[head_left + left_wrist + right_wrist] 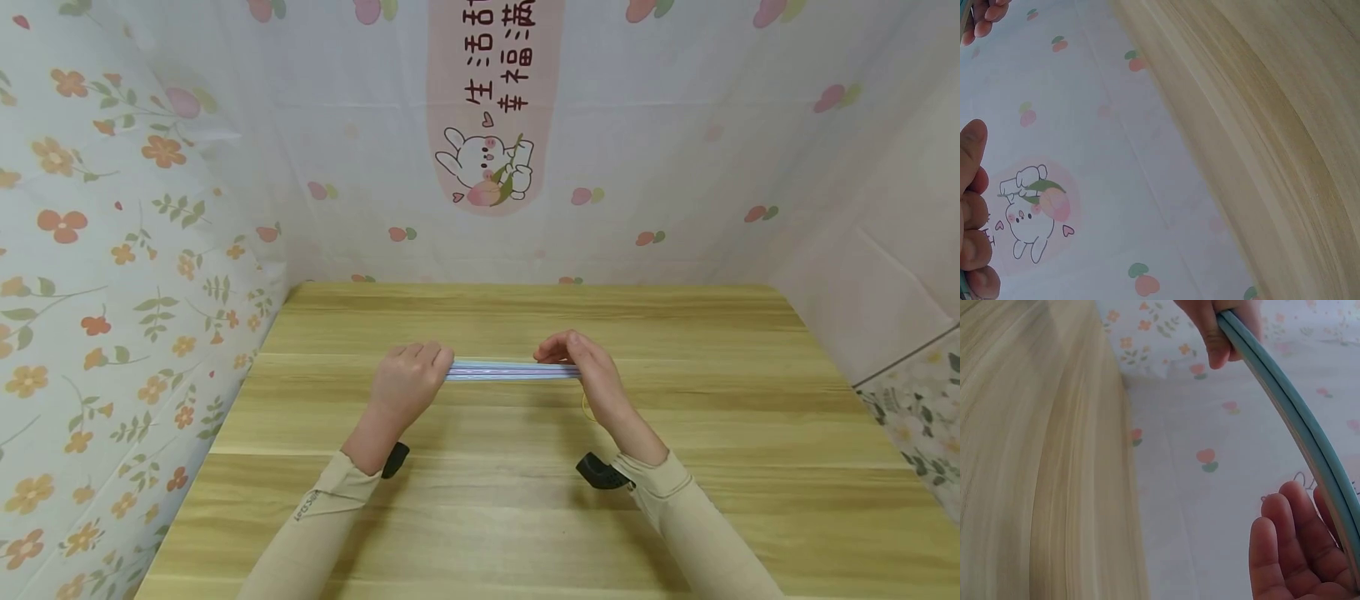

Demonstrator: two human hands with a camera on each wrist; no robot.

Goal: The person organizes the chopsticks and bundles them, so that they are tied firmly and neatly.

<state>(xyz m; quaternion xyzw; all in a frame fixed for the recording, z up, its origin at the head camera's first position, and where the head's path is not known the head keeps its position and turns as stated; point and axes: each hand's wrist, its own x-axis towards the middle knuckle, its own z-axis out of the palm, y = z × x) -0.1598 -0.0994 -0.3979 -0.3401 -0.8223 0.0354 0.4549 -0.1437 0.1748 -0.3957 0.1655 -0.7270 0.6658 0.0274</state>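
Note:
A long, narrow light-blue bundle (504, 371) with lengthwise purple and white lines spans between my two hands, above the table. Seen from the right wrist, it is a curved teal strip (1300, 419) with a dark seam along it. My left hand (411, 382) grips its left end, fingers wrapped round it. At the other end my right hand (596, 375) has the bundle against the palm, its fingers (1294, 531) extended and loosely spread. A thin yellow loop (587, 408) hangs beside the right palm. The bundle's two ends are hidden in the hands.
A wood-grain table (495, 533) lies below, with a printed cloth wall (360, 150) behind it and a flowered cloth (112, 333) on the left. Black wrist devices (602, 472) sit under both forearms, by the beige sleeves (693, 517).

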